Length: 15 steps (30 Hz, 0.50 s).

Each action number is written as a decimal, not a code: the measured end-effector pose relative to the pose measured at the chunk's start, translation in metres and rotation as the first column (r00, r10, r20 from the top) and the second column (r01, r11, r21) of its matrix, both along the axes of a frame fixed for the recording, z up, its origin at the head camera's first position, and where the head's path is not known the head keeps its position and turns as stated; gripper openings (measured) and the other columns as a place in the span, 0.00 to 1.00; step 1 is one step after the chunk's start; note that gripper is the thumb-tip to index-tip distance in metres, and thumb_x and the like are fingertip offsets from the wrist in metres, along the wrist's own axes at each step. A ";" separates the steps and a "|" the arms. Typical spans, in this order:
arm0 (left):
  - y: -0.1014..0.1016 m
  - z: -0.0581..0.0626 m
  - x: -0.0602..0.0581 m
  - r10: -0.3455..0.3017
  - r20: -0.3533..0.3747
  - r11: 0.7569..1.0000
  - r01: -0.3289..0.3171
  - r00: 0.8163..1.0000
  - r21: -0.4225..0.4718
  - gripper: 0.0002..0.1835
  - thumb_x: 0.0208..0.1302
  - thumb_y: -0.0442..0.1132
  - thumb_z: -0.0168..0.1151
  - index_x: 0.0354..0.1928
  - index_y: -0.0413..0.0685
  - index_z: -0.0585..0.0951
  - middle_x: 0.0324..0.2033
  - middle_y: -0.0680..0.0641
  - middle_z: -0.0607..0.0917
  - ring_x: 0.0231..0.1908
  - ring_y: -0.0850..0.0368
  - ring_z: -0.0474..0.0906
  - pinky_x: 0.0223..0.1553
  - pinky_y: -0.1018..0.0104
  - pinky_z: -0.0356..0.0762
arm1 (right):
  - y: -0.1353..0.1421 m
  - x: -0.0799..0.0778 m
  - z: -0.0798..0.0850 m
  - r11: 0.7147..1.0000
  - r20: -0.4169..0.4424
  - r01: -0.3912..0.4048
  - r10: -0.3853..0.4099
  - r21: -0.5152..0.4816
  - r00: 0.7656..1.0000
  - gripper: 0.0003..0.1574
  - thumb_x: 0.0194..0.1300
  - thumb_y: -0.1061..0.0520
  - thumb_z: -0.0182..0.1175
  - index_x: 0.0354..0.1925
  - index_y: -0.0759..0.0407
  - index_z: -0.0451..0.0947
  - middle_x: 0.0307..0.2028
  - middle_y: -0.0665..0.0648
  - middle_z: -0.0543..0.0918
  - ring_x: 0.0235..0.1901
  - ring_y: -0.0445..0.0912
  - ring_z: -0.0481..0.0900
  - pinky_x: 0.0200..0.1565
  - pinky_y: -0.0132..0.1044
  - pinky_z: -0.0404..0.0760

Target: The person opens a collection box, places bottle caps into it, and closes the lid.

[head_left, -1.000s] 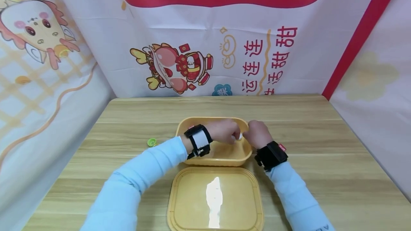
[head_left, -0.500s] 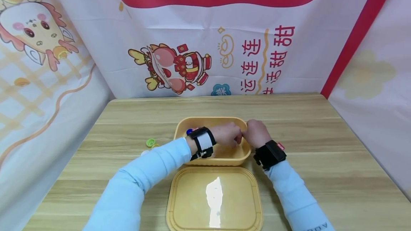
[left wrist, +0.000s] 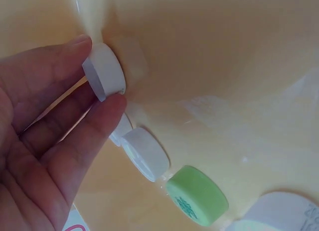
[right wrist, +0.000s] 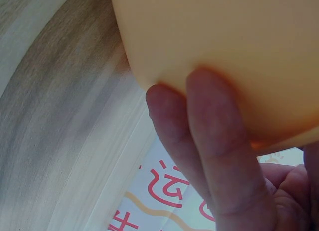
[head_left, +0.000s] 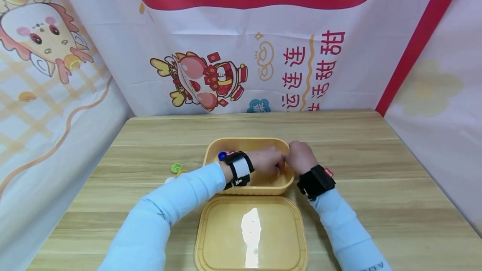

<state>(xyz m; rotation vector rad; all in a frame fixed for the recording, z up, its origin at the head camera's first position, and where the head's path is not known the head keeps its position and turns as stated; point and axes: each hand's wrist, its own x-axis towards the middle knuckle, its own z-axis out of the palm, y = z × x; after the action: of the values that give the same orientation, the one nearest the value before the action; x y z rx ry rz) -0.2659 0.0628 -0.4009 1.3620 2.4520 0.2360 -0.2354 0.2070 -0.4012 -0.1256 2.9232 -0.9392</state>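
My left hand (head_left: 268,161) reaches inside the yellow plastic box (head_left: 248,190), near its right end. In the left wrist view, its thumb and fingertips pinch a white bottle cap (left wrist: 106,70) close to the box's surface. Along from it lie another white cap (left wrist: 145,154), partly seen white pieces, a light green cap (left wrist: 197,195) and a larger white cap (left wrist: 281,211). My right hand (head_left: 301,157) grips the right end of the box at its rim. In the right wrist view, two fingers (right wrist: 217,116) press against the outer wall; the thumb is hidden.
A yellow lid (head_left: 218,233) lies flat in front of the box. Left of the box, a green cap (head_left: 176,168), a yellow piece (head_left: 181,172) and a white piece (head_left: 169,180) rest on the wooden table (head_left: 357,149). A blue cap (head_left: 222,156) shows inside the box. Cloth walls surround the table.
My left hand has shifted slightly right and lower inside the box. The blue cap and the white piece on the table have come into sight past the arm. My right hand keeps its grip.
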 end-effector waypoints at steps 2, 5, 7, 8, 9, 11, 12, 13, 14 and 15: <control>-0.001 0.001 0.001 0.007 0.003 1.000 -0.007 1.000 0.001 0.09 0.58 0.29 0.65 0.39 0.46 0.89 0.36 0.53 0.85 0.36 0.62 0.76 0.37 0.77 0.73 | -0.001 0.000 0.000 1.000 0.002 0.002 -0.002 -0.001 1.000 0.09 0.64 0.64 0.56 0.38 0.71 0.79 0.24 0.60 0.77 0.22 0.50 0.76 0.22 0.35 0.77; -0.001 0.001 0.002 0.018 0.013 1.000 -0.018 1.000 0.003 0.10 0.58 0.29 0.65 0.40 0.46 0.88 0.37 0.53 0.85 0.38 0.62 0.77 0.39 0.78 0.73 | -0.001 0.000 0.001 1.000 -0.017 0.001 -0.001 0.019 1.000 0.08 0.63 0.64 0.57 0.35 0.71 0.79 0.23 0.60 0.77 0.21 0.50 0.75 0.21 0.35 0.75; -0.001 0.000 0.002 0.022 0.013 1.000 -0.022 1.000 0.004 0.10 0.58 0.29 0.65 0.41 0.46 0.88 0.38 0.53 0.85 0.38 0.63 0.77 0.39 0.78 0.73 | -0.001 0.000 0.001 0.999 -0.030 0.001 0.000 0.033 1.000 0.08 0.63 0.64 0.57 0.33 0.70 0.79 0.22 0.59 0.76 0.21 0.50 0.74 0.21 0.34 0.73; -0.001 0.000 0.002 0.025 0.016 1.000 -0.025 1.000 0.005 0.10 0.58 0.29 0.65 0.41 0.46 0.88 0.38 0.53 0.85 0.38 0.63 0.77 0.39 0.78 0.73 | -0.001 0.000 0.002 0.999 -0.030 0.004 -0.003 0.037 1.000 0.08 0.63 0.64 0.57 0.32 0.69 0.79 0.21 0.59 0.75 0.21 0.50 0.74 0.21 0.34 0.72; -0.001 0.000 0.002 0.026 0.015 1.000 -0.026 1.000 0.002 0.10 0.59 0.30 0.65 0.41 0.46 0.88 0.38 0.53 0.85 0.38 0.63 0.77 0.39 0.78 0.73 | -0.001 0.000 0.002 0.999 -0.036 0.003 -0.001 0.044 0.999 0.07 0.62 0.64 0.57 0.31 0.69 0.78 0.21 0.58 0.75 0.21 0.50 0.74 0.21 0.34 0.71; -0.002 0.001 0.002 0.029 0.018 1.000 -0.029 0.999 0.000 0.10 0.59 0.30 0.65 0.42 0.46 0.88 0.38 0.53 0.85 0.37 0.63 0.76 0.38 0.78 0.73 | -0.002 0.000 0.002 0.999 -0.025 0.004 -0.003 0.036 1.000 0.07 0.62 0.64 0.57 0.32 0.69 0.78 0.21 0.58 0.75 0.21 0.50 0.74 0.21 0.34 0.72; -0.002 0.002 0.002 0.027 0.018 1.000 -0.027 0.999 -0.001 0.10 0.59 0.30 0.64 0.42 0.46 0.88 0.38 0.53 0.85 0.37 0.63 0.76 0.38 0.78 0.73 | -0.002 0.000 0.002 1.000 -0.018 0.003 -0.002 0.030 1.000 0.07 0.63 0.64 0.57 0.33 0.69 0.79 0.21 0.59 0.75 0.21 0.50 0.74 0.21 0.34 0.72; -0.003 0.003 0.002 0.026 0.024 1.000 -0.026 0.999 0.002 0.10 0.59 0.30 0.64 0.42 0.46 0.88 0.39 0.53 0.85 0.37 0.63 0.76 0.38 0.77 0.73 | -0.002 0.001 0.002 1.000 -0.011 0.003 -0.003 0.026 1.000 0.08 0.63 0.64 0.57 0.33 0.70 0.79 0.22 0.59 0.75 0.21 0.50 0.75 0.21 0.34 0.73; -0.004 0.004 0.002 0.027 0.034 1.000 -0.027 0.999 0.006 0.10 0.60 0.31 0.65 0.43 0.46 0.88 0.39 0.53 0.85 0.37 0.62 0.76 0.38 0.77 0.74 | -0.001 0.001 0.002 1.000 -0.007 -0.001 0.001 0.024 1.000 0.08 0.64 0.64 0.56 0.34 0.70 0.79 0.22 0.59 0.75 0.21 0.50 0.75 0.21 0.34 0.74; -0.005 0.006 0.002 0.029 0.045 0.999 -0.030 0.999 0.015 0.10 0.60 0.31 0.65 0.43 0.46 0.88 0.39 0.53 0.85 0.37 0.62 0.76 0.38 0.77 0.74 | -0.001 0.001 0.001 1.000 -0.009 -0.006 0.006 0.021 1.000 0.07 0.64 0.64 0.56 0.33 0.70 0.79 0.22 0.59 0.75 0.21 0.50 0.75 0.21 0.34 0.74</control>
<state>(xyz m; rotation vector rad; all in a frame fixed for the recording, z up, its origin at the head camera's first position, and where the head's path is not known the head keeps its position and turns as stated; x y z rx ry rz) -0.2639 0.0580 -0.3945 1.3138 2.4398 0.2898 -0.2346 0.2059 -0.3998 -0.1374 2.9379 -0.9093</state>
